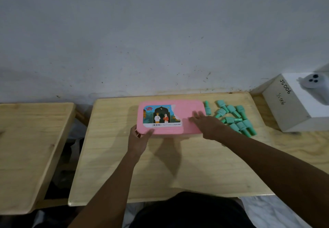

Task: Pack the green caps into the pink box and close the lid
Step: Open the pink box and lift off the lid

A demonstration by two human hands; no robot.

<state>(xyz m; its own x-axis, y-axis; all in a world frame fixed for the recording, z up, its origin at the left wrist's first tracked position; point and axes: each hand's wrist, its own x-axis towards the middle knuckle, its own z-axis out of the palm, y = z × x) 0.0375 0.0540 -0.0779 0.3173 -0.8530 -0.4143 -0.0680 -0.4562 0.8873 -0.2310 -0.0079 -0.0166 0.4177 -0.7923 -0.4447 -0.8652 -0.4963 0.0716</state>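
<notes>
Far-centre on the wooden table (178,165): pink box (186,107), closed, printed label (160,115) up. Left hand (138,138) grips its near-left corner, thumb on top. Right hand (208,126) lies flat on the top's right end, fingers straight. Green caps (235,117) heaped loose just right of the box.

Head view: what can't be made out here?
All in the head view.
Inside of the pink box: hidden by its shut lid.
Small print on the label: too small, blurred.
green caps: some hidden behind the right hand; count unsure.
white box: cut off by the right edge.
</notes>
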